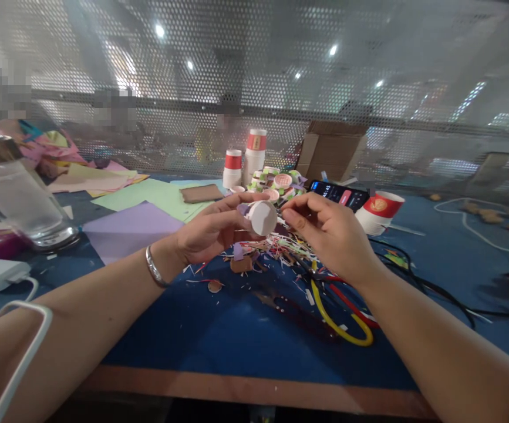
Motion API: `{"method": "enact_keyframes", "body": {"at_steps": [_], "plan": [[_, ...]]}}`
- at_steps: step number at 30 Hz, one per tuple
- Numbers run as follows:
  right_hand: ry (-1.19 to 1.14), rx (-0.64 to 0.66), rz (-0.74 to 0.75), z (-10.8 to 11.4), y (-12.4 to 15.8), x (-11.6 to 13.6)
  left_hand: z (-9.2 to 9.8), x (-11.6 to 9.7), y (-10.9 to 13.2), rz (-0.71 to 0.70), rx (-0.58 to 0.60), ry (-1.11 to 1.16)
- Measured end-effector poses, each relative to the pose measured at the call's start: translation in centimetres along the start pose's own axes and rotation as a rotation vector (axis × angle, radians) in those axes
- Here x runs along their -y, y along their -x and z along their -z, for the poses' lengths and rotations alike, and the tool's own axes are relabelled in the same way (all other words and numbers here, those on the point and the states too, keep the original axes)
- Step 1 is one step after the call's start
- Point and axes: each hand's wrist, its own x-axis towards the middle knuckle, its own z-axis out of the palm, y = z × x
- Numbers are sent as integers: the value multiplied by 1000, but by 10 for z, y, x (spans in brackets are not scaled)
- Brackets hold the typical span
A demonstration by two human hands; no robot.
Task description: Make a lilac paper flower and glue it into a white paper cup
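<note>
Between the fingers and thumb of my left hand (212,226) is a small white round paper piece (263,218), like a cut-down cup bottom, with a bit of purple paper at its left side. My right hand (324,226) is just right of it, thumb and forefinger pinched together; whether anything is in the pinch is too small to tell. Beneath both hands lies a heap of paper shreds (280,245). Behind the white piece sits a pile of small round paper pieces (282,180) with green and purple bits.
Yellow-handled scissors (324,314) and a dark pair of snips (276,301) lie in front. Stacked paper cups (255,161), a phone (337,194) and a red-and-white cup (380,212) stand behind. Coloured sheets (133,226) and a glass of water (29,200) are left; black cables (439,288) run right.
</note>
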Motion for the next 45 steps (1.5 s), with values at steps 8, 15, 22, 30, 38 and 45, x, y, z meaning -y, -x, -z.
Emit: {"method": "enact_keyframes", "body": {"at_steps": [8, 15, 22, 30, 38, 45], "plan": [[-169, 146, -111, 0, 0, -6, -4, -4, 0, -74, 4, 9], [-204, 77, -123, -2, -1, 0, -10, -5, -1, -9, -186, 57], [-185, 37, -105, -3, 2, 5, -16, -4, 0, 15, -283, 91], [-235, 53, -107, -5, 3, 7, -15, -1, -1, 27, -243, 61], [-225, 39, -96, -6, 4, 9, -12, 0, 1, 1, -204, -28], [13, -102, 59, -7, 6, 9, -17, 6, 0, -148, -344, -254]]}}
